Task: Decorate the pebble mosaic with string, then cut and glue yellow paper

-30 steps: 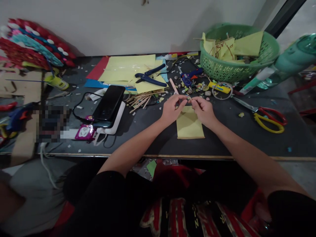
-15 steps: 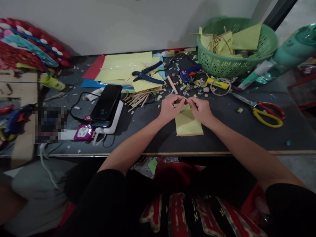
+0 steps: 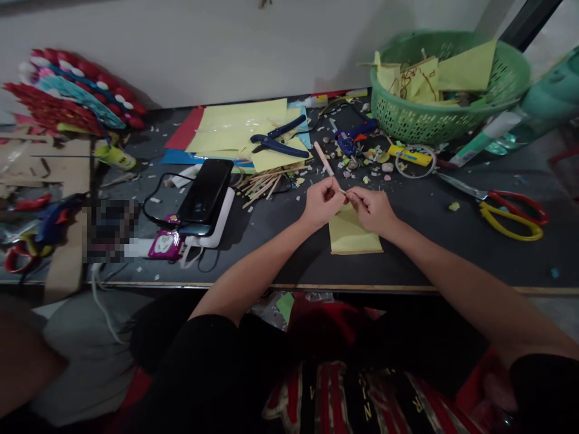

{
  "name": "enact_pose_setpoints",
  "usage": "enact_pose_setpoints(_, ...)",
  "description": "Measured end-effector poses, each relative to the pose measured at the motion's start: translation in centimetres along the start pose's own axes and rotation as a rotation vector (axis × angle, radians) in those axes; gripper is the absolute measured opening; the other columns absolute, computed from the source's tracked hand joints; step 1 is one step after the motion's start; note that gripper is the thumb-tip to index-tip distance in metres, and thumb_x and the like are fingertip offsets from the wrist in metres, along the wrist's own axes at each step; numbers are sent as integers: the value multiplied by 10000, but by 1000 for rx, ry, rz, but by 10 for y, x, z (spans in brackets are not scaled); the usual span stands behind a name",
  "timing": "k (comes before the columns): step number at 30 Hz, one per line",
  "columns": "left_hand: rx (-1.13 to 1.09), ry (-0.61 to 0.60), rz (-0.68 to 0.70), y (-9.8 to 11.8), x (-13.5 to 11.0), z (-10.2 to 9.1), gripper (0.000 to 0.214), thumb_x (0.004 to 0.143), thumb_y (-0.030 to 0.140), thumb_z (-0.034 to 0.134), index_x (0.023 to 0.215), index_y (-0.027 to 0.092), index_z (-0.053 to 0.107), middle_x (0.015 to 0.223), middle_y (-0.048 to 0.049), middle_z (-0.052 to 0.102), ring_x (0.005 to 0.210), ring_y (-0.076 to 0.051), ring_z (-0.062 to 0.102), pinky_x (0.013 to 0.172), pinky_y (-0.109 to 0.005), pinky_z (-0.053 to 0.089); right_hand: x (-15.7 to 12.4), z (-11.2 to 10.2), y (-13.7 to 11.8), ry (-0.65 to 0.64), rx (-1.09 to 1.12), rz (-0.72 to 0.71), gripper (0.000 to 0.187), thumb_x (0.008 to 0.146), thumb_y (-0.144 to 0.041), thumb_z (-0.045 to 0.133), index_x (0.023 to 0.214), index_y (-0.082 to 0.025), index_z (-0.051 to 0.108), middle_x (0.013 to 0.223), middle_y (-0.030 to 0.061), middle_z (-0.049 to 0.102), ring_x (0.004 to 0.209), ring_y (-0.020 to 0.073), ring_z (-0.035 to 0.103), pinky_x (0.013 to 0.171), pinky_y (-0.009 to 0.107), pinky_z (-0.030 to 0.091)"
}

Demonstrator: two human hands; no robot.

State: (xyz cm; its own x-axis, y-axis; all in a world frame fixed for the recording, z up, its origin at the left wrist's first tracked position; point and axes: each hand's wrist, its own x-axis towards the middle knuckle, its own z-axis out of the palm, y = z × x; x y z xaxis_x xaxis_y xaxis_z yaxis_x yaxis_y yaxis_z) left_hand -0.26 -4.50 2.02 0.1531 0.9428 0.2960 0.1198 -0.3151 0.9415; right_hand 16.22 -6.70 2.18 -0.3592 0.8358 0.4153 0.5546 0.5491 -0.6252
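Note:
My left hand [image 3: 322, 201] and my right hand [image 3: 373, 209] meet over the dark table [image 3: 280, 253], both pinched on a thin wooden stick [image 3: 342, 191] held between their fingertips. Under the hands lies a small yellow paper piece [image 3: 353, 236]. A pile of thin wooden sticks [image 3: 263, 181] lies just left of my left hand. A pink stick [image 3: 324, 158] lies beyond the hands.
A phone on a power bank [image 3: 205, 191] sits left, blue pliers [image 3: 277, 142] on yellow sheets [image 3: 235, 129] behind. A green basket [image 3: 446, 90] of paper stands back right, red and yellow scissors [image 3: 502, 207] right, a blue glue gun [image 3: 350, 140] and scraps beyond.
The hands stay together on the stick, shifted a little with the view. Nothing else on the table has moved.

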Motion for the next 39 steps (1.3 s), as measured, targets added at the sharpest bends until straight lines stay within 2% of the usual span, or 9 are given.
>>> enact_pose_setpoints(4,4,-173,-32,-3,3,-2,163,751,226,483,619,173,562,586,22,545,550,-76,444,547,-226,354,-2,0,4,30,-63,-32,469,1027,-484,347,845,-173,647,585,1,552,483,103,455,546,243,334)
enact_pose_setpoints(7,49,-143,-41,-6,3,-4,196,773,264,512,652,162,627,635,3,625,556,-76,486,546,-222,366,-2,1,6,56,-91,-8,473,1031,-490,329,870,-180,648,618,16,584,509,118,483,554,249,349)
enact_pose_setpoints(12,94,-55,36,-5,2,-6,185,752,257,536,608,164,606,530,25,533,502,-70,424,517,-224,333,0,6,6,60,-71,-14,475,1032,-492,332,901,-179,665,651,30,605,562,128,524,582,251,370)
enact_pose_setpoints(16,121,-84,85,-1,3,-8,164,716,237,537,588,161,606,498,33,499,494,-70,418,515,-224,335,0,4,5,33,-12,-19,442,1025,-469,372,890,-171,669,616,10,575,542,112,508,562,238,348)
enact_pose_setpoints(22,187,-119,244,7,4,-15,161,714,206,518,599,161,622,543,22,534,521,-74,459,535,-224,357,2,-4,0,-27,183,45,524,996,-570,385,855,-148,663,562,-21,474,506,86,404,536,232,313)
enact_pose_setpoints(27,227,-200,233,14,5,-21,162,720,191,527,590,165,620,551,19,552,518,-70,444,523,-223,333,2,2,2,-100,457,179,489,970,-596,451,786,-170,604,554,-41,394,501,78,342,520,236,271)
enact_pose_setpoints(31,182,-145,157,12,3,-13,149,710,181,516,580,170,588,529,29,517,500,-64,401,503,-221,298,2,8,7,-115,619,253,467,958,-599,482,781,-180,586,544,-54,338,478,75,295,497,237,235)
enact_pose_setpoints(35,94,-54,67,7,2,1,152,727,202,526,576,182,526,499,46,451,478,-66,368,481,-227,268,3,5,6,-51,505,229,493,961,-616,459,775,-175,577,571,-37,370,523,85,333,525,239,264)
enact_pose_setpoints(39,149,2,157,5,1,4,122,737,181,520,616,188,520,513,56,432,493,-70,357,503,-231,287,5,-2,4,7,269,121,527,987,-607,391,751,-167,561,588,-19,436,542,88,388,563,244,296)
